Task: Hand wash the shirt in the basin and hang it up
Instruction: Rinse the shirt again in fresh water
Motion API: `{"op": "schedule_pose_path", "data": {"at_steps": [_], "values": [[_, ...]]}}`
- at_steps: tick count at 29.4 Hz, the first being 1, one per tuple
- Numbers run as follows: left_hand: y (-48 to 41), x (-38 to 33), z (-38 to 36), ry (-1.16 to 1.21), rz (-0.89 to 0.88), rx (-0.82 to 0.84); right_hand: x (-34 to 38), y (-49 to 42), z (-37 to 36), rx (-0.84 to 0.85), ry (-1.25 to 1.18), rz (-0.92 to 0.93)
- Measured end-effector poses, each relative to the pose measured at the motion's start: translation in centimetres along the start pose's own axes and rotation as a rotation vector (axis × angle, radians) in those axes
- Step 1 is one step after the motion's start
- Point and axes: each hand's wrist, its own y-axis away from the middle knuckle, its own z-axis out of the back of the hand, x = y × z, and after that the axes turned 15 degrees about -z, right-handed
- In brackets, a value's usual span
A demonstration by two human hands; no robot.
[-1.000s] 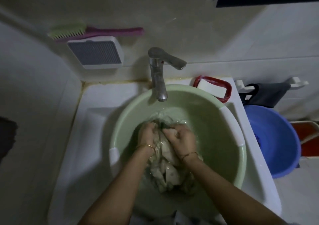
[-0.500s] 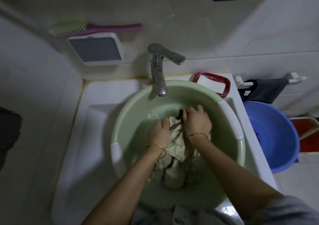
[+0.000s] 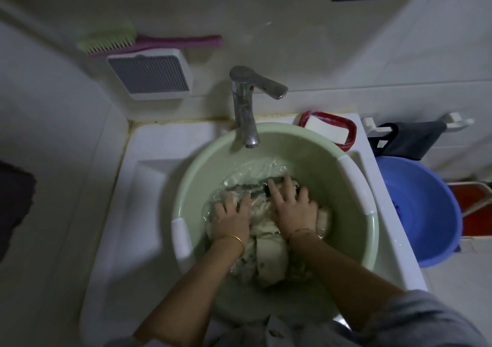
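Two bare hands press down on a pale, crumpled wet shirt (image 3: 269, 256) lying in water inside a round pale-green plastic basin (image 3: 183, 186). Left hand (image 3: 231, 220): fingers spread flat on the cloth, grip open, gold bangle at wrist. Right hand (image 3: 294, 208): likewise splayed flat, grip open, just beside the left. Basin sits in a white ceramic sink (image 3: 149, 176) under a chrome tap (image 3: 245, 106). White-tiled wall; green-and-pink brush (image 3: 149, 41); red soap dish (image 3: 331, 129); blue plastic tub (image 3: 423, 210) at right. No legible writing.

Pale green basin (image 3: 354, 242), cream shirt (image 3: 271, 258), blue tub (image 3: 436, 213), red soap dish (image 3: 348, 130), pink-handled green-bristled brush (image 3: 149, 41).
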Motion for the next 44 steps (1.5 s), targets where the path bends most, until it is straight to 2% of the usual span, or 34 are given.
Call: {"op": "schedule_pose_path", "data": {"at_steps": [2, 4, 6, 7, 8, 12, 14, 17, 18, 20, 21, 24, 25, 28, 31, 33, 37, 39, 40, 41, 42, 44], "values": [[-1.3, 0.2, 0.7, 0.379, 0.068, -0.124, 1.4, 0.7, -0.3, 0.133, -0.356, -0.134], [-2.0, 0.4, 2.2, 1.094, 0.240, -0.292, 2.0, 1.0, 0.6, 0.243, -0.723, -0.226], [-2.5, 0.4, 3.7, 1.706, 0.409, -0.392, 2.1, 1.8, 1.7, 0.146, -0.859, -0.147], [-2.5, 0.0, 4.7, 1.861, 0.477, -0.375, 2.2, 2.5, 2.4, 0.046, -0.895, -0.076], [-2.2, -0.4, 5.7, 1.918, 0.512, -0.339, 2.5, 3.2, 3.4, -0.056, -0.921, -0.015], [-1.0, -2.2, 7.4, 2.102, 0.379, -0.152, 3.8, 4.1, 5.8, -0.368, -0.957, 0.058], [-0.7, -2.8, 7.4, 2.094, 0.380, -0.135, 4.1, 3.8, 6.1, -0.444, -0.909, 0.058], [-0.5, -4.2, 7.3, 2.030, 0.448, -0.200, 3.7, 2.7, 6.2, -0.346, -0.921, -0.024], [-0.6, -4.4, 7.2, 1.881, 0.427, -0.173, 3.2, 1.9, 6.2, -0.288, -0.904, -0.092], [-0.8, -4.3, 7.1, 1.419, 0.307, -0.132, 1.8, 0.4, 6.0, -0.182, -0.799, -0.205], [-0.7, -4.1, 7.1, 1.197, 0.239, -0.162, 1.1, 0.0, 5.8, -0.159, -0.725, -0.214], [-0.6, -2.5, 6.2, 0.543, 0.058, -0.446, -0.4, -0.5, 5.0, -0.092, -0.531, -0.165], [-0.6, -2.1, 5.3, 0.383, -0.005, -0.447, -0.7, -0.7, 4.5, -0.068, -0.430, -0.145], [-0.7, -1.2, 2.0, -0.035, -0.060, -0.208, -0.3, -0.5, 2.3, 0.009, -0.109, -0.036], [-0.9, 0.0, 0.3, -0.207, -0.058, -0.084, 0.3, 0.5, -0.2, -0.011, 0.089, 0.226], [-0.8, 0.7, -0.3, -0.320, -0.082, -0.037, -0.4, -0.2, -0.3, -0.018, 0.148, 0.301], [-0.4, 0.9, -0.8, -0.217, -0.049, 0.022, -0.3, -0.3, 0.5, -0.001, 0.115, 0.051], [-0.7, 0.8, -0.4, -0.099, -0.070, -0.071, 0.9, 0.6, 0.1, 0.006, 0.039, 0.069], [-1.0, 0.8, 0.1, 0.049, -0.067, -0.145, 1.2, 0.7, 0.1, 0.053, -0.077, 0.058], [-1.7, 0.8, 0.7, 0.294, -0.035, -0.231, 1.2, 0.6, 0.5, 0.118, -0.235, 0.017], [-2.2, 0.8, 1.6, 0.636, 0.036, -0.337, 1.1, 0.4, 1.0, 0.169, -0.407, -0.028], [-2.7, 0.5, 3.3, 1.427, 0.288, -0.461, 1.1, 0.7, 2.1, 0.177, -0.708, -0.063]]}}
